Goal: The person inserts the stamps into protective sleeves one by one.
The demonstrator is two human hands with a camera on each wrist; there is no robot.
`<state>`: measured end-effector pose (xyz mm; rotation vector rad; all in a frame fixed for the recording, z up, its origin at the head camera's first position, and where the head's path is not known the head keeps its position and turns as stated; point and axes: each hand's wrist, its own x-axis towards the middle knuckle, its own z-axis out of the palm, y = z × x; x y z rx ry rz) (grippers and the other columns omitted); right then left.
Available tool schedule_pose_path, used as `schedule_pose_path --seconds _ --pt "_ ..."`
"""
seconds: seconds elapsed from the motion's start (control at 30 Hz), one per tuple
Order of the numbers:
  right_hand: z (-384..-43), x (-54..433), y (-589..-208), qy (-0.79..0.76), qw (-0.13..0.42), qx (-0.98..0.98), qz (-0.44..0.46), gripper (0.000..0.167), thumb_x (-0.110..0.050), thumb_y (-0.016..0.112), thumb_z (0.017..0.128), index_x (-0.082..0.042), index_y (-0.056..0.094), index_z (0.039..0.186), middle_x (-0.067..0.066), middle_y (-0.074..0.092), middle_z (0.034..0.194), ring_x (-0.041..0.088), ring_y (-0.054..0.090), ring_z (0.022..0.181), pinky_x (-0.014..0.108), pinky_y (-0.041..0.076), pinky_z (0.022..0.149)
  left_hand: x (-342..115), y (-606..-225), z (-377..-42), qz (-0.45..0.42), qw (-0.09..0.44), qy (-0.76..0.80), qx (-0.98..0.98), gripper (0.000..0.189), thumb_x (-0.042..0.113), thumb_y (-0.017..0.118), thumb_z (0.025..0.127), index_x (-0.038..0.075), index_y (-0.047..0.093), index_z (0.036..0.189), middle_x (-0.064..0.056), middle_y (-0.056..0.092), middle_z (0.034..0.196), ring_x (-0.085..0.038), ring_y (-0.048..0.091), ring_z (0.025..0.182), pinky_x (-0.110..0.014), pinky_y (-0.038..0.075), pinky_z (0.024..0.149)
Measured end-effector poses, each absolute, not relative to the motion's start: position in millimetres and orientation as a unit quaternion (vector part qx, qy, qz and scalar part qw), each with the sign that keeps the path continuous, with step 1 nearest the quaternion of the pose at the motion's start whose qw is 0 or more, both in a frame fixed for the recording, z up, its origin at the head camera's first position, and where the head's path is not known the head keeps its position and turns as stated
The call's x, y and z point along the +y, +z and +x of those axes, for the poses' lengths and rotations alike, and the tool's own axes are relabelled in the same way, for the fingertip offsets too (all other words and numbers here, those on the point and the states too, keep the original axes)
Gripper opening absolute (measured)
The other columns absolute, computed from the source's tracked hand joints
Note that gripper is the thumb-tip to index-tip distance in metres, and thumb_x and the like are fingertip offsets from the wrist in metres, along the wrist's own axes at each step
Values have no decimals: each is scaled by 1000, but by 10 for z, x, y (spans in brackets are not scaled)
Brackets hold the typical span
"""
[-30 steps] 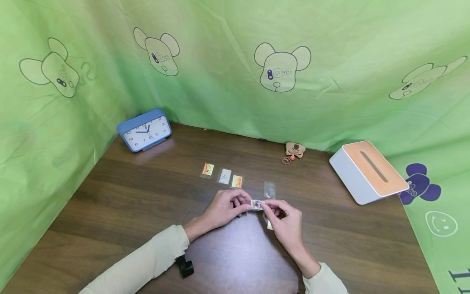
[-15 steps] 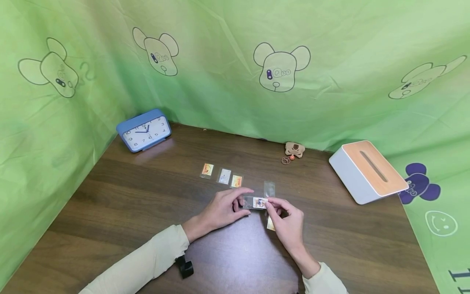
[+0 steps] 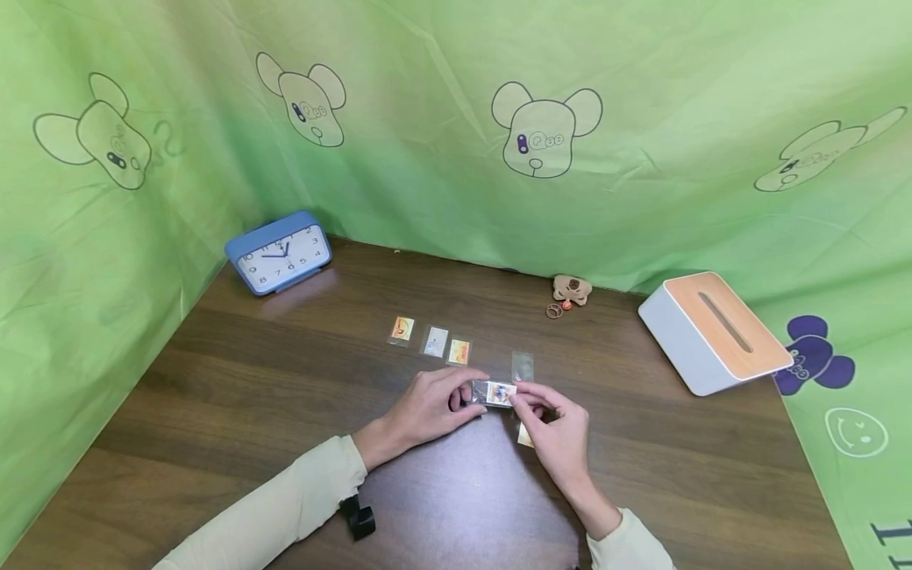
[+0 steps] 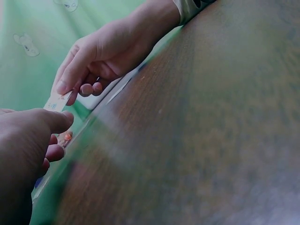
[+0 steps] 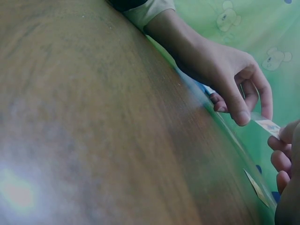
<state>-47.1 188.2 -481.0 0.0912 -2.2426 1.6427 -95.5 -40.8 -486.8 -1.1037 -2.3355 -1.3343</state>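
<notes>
A small stamp-like picture card [image 3: 501, 393] sits in a clear plastic sleeve [image 3: 480, 391] held just above the table. My right hand [image 3: 559, 435] pinches the card end between thumb and forefinger. At the sleeve's other end, the thumb and forefinger of my left hand [image 3: 431, 404] curl round its two long edges. The right wrist view shows that left hand [image 5: 225, 70] with the sleeve tip between thumb and forefinger. A yellowish card [image 3: 525, 435] lies partly hidden under my right hand. Just beyond it rests an empty clear sleeve [image 3: 523, 366].
Three sleeved cards lie beyond my left hand: an orange one [image 3: 402, 328], a pale one [image 3: 435, 341] and a yellow one [image 3: 459, 351]. A blue clock [image 3: 279, 252] stands back left, a tissue box [image 3: 712, 332] right. A brown bear-shaped trinket [image 3: 572, 290] lies by the green curtain.
My left fingers have spread from the card to the sleeve's edges, baring the clear end. Since half a second ago, the card and sleeve have shifted slightly left. The right hand keeps its pinch.
</notes>
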Motion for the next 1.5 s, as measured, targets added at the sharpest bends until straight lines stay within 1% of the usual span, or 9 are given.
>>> schedule_pose_path --seconds 0.13,0.2,0.27,0.4,0.57,0.7,0.93,1.27,1.5 --pt "-474 1875 -4800 590 179 -787 34 21 10 85 91 -2 86 108 11 82 85 0 65 70 12 51 65 -405 -4873 -952 -365 107 -459 -803 45 8 95 88 3 75 127 1 70 84 2 61 68 -12 53 66" --pt "-480 1877 -4797 599 184 -778 40 20 11 82 93 -1 85 109 14 81 85 3 67 70 13 53 66 -404 -4870 -946 -350 97 -461 -810 44 8 94 89 3 75 128 1 70 84 4 60 69 -12 54 66" --pt "-486 1884 -4799 610 189 -768 49 18 13 78 95 1 83 108 18 80 86 6 68 69 14 54 66 -398 -4861 -941 -334 89 -461 -817 44 8 94 89 3 75 128 1 70 84 4 61 70 -12 54 66" --pt "-486 1899 -4809 618 195 -759 64 15 15 75 96 3 81 102 22 77 83 10 66 66 15 53 62 -390 -4850 -936 -315 83 -457 -828 44 9 94 89 3 75 129 1 71 85 4 61 70 -13 55 66" --pt "-478 1893 -4795 618 188 -760 68 15 15 75 96 2 82 100 22 73 78 15 65 63 16 52 61 -389 -4845 -934 -309 79 -457 -831 44 10 94 90 3 75 129 2 70 85 5 60 70 -13 54 67" --pt "-475 1893 -4793 623 180 -758 72 15 16 75 96 3 81 100 22 73 78 15 66 63 16 53 61 -389 -4840 -934 -308 77 -461 -829 43 10 94 90 3 75 128 3 70 84 5 59 70 -14 54 66" --pt "-480 1898 -4806 628 168 -757 68 15 16 74 96 4 81 102 24 77 84 16 68 63 17 55 60 -392 -4843 -937 -311 77 -461 -828 43 9 94 90 3 75 128 2 70 84 4 60 70 -13 54 66" --pt "-467 1898 -4818 625 150 -763 67 17 14 76 95 1 82 103 22 74 79 17 68 62 17 52 56 -384 -4828 -936 -325 81 -466 -819 43 8 95 88 3 75 127 2 70 84 5 61 69 -13 55 66" --pt "-468 1899 -4832 636 130 -756 82 16 15 76 95 2 81 104 23 74 81 16 68 63 19 54 55 -383 -4829 -932 -327 88 -470 -815 44 7 95 87 1 75 126 2 71 84 4 61 69 -14 55 66"
